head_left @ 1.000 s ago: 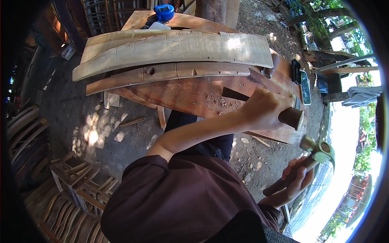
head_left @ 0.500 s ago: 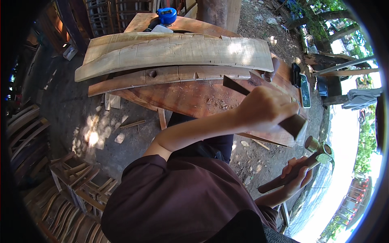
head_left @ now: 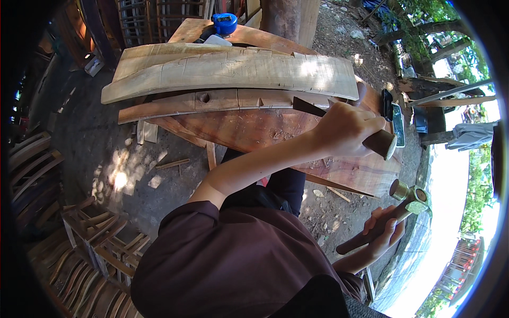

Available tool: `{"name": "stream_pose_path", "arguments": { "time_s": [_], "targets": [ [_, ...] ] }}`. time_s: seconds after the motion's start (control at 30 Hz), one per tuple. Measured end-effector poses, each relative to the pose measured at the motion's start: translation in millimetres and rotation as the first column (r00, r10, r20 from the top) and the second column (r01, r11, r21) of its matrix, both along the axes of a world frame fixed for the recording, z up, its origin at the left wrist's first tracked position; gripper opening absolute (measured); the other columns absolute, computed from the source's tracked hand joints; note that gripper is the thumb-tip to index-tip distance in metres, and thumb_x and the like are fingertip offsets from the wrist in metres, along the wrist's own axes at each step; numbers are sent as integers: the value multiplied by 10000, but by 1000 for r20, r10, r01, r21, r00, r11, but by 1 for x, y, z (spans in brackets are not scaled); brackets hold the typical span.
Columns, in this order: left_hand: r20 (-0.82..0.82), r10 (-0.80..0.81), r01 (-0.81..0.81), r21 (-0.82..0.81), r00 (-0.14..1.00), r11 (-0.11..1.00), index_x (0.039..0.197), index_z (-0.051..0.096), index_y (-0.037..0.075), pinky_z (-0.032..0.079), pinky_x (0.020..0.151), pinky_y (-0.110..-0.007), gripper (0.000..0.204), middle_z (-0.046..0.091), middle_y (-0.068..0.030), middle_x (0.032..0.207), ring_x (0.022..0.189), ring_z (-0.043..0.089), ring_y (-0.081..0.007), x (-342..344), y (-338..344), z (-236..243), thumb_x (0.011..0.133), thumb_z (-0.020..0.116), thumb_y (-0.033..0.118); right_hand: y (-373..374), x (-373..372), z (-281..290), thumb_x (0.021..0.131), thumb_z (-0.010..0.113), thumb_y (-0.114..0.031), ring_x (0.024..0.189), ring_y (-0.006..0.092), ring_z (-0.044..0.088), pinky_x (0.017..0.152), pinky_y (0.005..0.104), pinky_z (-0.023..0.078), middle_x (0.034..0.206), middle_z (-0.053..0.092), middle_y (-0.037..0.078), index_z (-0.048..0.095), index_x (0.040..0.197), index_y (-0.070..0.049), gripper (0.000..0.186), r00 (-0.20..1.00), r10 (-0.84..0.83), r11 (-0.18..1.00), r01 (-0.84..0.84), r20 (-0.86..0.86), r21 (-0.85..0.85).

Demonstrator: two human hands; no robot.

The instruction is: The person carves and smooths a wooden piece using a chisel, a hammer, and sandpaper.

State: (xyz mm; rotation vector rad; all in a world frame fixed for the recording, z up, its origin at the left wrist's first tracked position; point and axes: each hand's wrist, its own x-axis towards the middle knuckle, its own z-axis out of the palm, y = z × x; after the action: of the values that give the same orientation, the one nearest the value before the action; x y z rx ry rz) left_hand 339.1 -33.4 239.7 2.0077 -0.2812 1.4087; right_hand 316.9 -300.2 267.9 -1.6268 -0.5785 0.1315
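My left hand (head_left: 343,127) is closed around a chisel. Its dark flat blade (head_left: 307,107) points left, with the tip at the notched, curved wooden piece (head_left: 220,99); I cannot tell whether it touches. The chisel's handle (head_left: 380,144) sticks out on the right of my fist. Lower right, my right hand (head_left: 386,229) grips a hammer by its brown handle (head_left: 366,238). The brass-coloured hammer head (head_left: 411,197) is below the chisel handle's end, apart from it. The curved piece has a round hole and several cuts, and lies along a pale, wide board (head_left: 238,71).
Beneath the wood is a reddish wooden bench top (head_left: 233,127) with shavings. A blue tape measure (head_left: 224,24) sits at the far end, and a phone (head_left: 398,124) at the right edge. Stacked curved wooden parts (head_left: 87,286) and a wooden frame (head_left: 101,238) stand lower left.
My left hand and the chisel have shifted slightly up, toward the curved piece, and the handle's end has risen. The hammer head has moved a little to the left. Both grips are unchanged.
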Motion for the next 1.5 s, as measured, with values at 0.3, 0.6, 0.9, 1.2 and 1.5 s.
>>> {"name": "stream_pose_path", "arguments": {
  "time_s": [0.3, 0.6, 0.9, 1.2, 1.5],
  "targets": [
    [5, 14, -14, -3, 1000, 1000, 774, 501, 107, 462, 494, -365, 324, 561, -42, 597, 561, 628, -239, 1, 0, 0, 622, 769, 208, 18, 7, 14, 916, 535, -486, 402, 141, 450, 361, 238, 365, 588, 496, 124, 463, 956, 54, 546, 970, -115, 993, 119, 215, -7],
    [-25, 42, -43, -49, 999, 998, 763, 514, 106, 478, 509, -370, 314, 576, -60, 595, 566, 635, -253, -3, 3, -4, 613, 772, 206, 59, 24, 27, 982, 442, -387, 430, 121, 432, 375, 221, 361, 622, 489, 98, 476, 953, 21, 411, 952, -108, 993, 89, 286, 77],
    [-83, 11, -18, -80, 997, 997, 717, 547, 108, 480, 509, -366, 290, 595, -72, 598, 559, 635, -263, -9, 11, 2, 615, 786, 240, 40, 5, 35, 924, 518, -445, 391, 135, 424, 318, 220, 321, 569, 463, 99, 472, 925, 45, 492, 965, -260, 952, 254, 18, 171],
    [166, -107, 161, -361, 980, 919, 721, 646, 45, 499, 515, -259, 157, 663, -40, 652, 572, 637, -107, -28, 50, 23, 665, 776, 114, 19, 2, 25, 918, 541, -446, 406, 128, 438, 341, 224, 331, 582, 478, 98, 480, 946, 41, 491, 995, -96, 994, 96, 1, 60],
    [268, -194, 330, -721, 944, 609, 726, 543, 54, 316, 355, -234, 137, 450, 20, 493, 377, 398, -61, -58, 101, 25, 859, 576, 42, 22, -4, 21, 914, 562, -431, 414, 124, 460, 357, 229, 349, 601, 497, 90, 488, 935, 60, 497, 997, -77, 996, 78, -15, 39]
  ]
}}
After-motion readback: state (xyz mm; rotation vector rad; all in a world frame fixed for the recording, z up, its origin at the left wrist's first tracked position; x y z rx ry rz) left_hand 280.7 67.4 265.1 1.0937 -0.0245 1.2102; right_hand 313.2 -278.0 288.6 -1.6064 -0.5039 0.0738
